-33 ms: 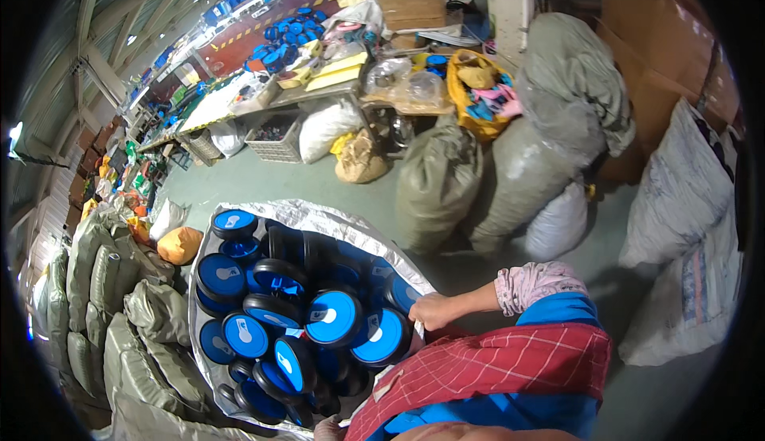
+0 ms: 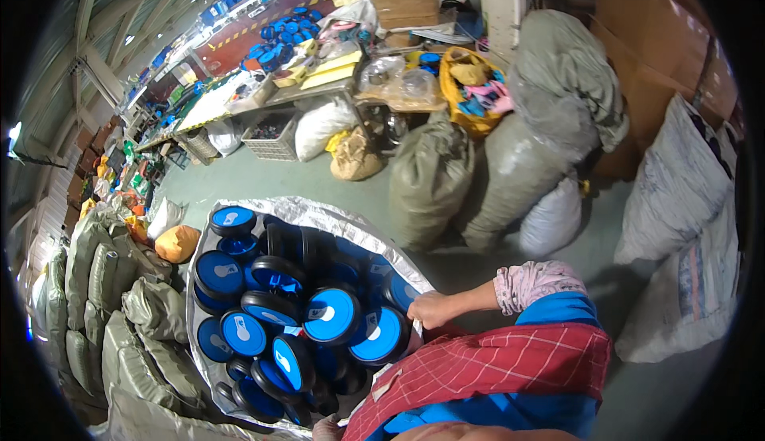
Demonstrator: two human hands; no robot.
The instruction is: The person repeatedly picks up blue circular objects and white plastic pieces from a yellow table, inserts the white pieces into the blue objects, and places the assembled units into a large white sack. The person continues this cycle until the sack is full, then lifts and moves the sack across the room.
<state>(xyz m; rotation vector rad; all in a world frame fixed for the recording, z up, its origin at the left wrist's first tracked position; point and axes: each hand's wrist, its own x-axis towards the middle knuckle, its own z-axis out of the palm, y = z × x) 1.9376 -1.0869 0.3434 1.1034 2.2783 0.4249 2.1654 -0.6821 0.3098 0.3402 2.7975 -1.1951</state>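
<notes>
A large white woven sack stands with its mouth spread wide in front of me. It is filled with blue wheels that have black rims, some of them joined in pairs. My right hand is closed on the sack's rim at the right side, with the wrist in a pink patterned sleeve. At the lower edge of the picture, my left hand shows only in part, closed at the near rim; most of it is cut off. The sack's bottom is hidden under the wheels.
Stuffed grey-green sacks are piled at the left. More full sacks stand ahead, near an open yellow bag of coloured pieces. Behind runs a cluttered workbench with a grey crate below. White sacks lean at the right.
The view has shifted very slightly, so the background sits a little further left. Both hands stay at the sack's rim.
</notes>
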